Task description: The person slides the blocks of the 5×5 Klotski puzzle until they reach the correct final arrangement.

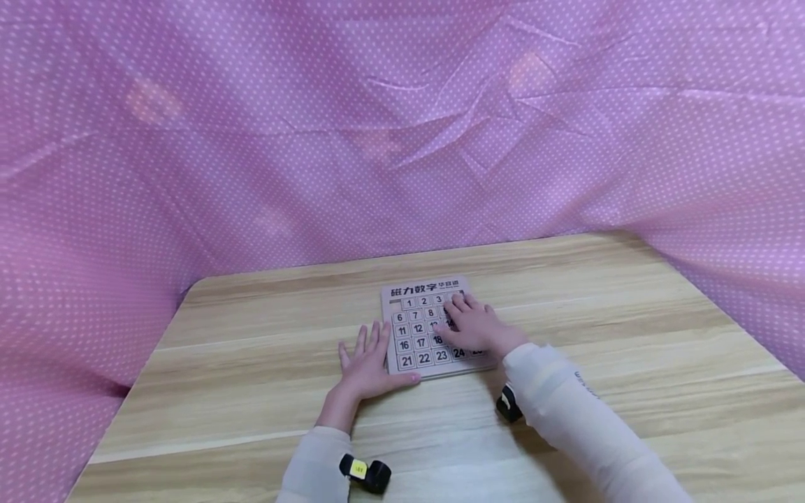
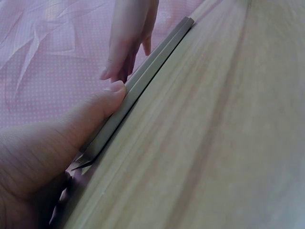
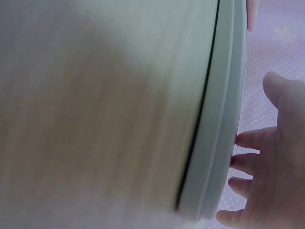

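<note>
A number sliding puzzle (image 1: 425,286) lies flat on the table, with black numbers on pale square tiles. At the top left of its grid, beside the 1 tile (image 1: 409,303), a tile-sized slot shows. My left hand (image 1: 367,372) rests spread at the puzzle's lower left corner; its thumb (image 2: 102,102) presses the near edge and its fingers lie straight along the left side. Over the right-hand tiles is my right hand (image 1: 474,327), fingers extended and hiding several numbers. In the right wrist view, those fingertips (image 3: 240,163) meet the puzzle's top face.
The wood-grain table (image 1: 251,391) extends around the puzzle on all sides. Pink dotted cloth (image 1: 314,175) hangs behind the table and along both sides. A black wrist camera (image 1: 366,472) sits at the left sleeve, and another (image 1: 509,404) at the right.
</note>
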A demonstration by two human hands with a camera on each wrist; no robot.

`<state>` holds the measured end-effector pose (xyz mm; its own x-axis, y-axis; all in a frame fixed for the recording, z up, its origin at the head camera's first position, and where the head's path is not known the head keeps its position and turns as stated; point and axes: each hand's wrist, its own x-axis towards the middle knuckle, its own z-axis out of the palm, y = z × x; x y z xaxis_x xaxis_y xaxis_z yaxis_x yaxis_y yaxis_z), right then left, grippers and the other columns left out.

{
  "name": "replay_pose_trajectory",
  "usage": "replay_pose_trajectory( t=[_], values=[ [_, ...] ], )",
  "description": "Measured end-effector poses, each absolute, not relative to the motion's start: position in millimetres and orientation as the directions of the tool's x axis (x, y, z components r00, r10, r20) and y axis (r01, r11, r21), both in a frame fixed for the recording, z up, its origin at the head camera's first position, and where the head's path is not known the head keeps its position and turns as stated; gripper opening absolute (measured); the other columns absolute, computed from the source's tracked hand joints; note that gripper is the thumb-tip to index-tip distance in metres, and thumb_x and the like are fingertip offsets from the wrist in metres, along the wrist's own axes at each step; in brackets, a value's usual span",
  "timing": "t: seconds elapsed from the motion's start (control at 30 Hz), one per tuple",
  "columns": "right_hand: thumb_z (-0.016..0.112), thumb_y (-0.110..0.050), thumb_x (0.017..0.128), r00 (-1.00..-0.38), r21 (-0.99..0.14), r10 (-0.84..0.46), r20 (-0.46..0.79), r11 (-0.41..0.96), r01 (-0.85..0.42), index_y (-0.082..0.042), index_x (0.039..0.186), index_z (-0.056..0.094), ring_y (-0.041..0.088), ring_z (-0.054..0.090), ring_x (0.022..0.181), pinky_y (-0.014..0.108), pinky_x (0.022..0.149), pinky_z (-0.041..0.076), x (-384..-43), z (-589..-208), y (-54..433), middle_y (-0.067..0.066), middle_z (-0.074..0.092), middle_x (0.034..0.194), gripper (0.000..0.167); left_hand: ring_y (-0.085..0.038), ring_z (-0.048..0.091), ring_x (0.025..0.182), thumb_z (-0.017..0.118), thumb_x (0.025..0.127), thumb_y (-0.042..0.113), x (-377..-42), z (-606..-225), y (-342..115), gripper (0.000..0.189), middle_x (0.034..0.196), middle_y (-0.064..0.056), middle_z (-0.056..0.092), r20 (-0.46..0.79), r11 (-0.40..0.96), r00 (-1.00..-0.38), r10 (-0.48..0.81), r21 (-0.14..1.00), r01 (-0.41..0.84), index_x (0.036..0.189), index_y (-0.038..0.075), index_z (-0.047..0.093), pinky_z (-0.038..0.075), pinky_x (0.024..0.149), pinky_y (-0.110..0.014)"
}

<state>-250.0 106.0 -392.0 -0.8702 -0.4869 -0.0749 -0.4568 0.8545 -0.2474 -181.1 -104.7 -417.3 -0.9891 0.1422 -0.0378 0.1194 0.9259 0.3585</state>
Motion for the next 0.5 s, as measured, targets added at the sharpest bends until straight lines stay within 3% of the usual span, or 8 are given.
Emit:
replay_pose_trajectory(
  t=[0.5],
  values=[
    [0.032,-0.053,0.087,-0.860,-0.263,-0.502,-0.092,0.845,-0.466,-0.006,0.136,0.026,0.034,0.009,0.126,0.057,0.095,0.012,-247.4,-390.1,90.3,0.014,0.016,0.140,0.068,-0.028,-0.005,0.128,0.046,0.054,0.080,-184.8,-422.2,-108.0,0.115,0.143,-0.008,0.005,-0.042,0.925,-0.988,0.148,0.359,0.123,0.140,0.015,0.007,-0.014,0.093,-0.055]
  ],
)
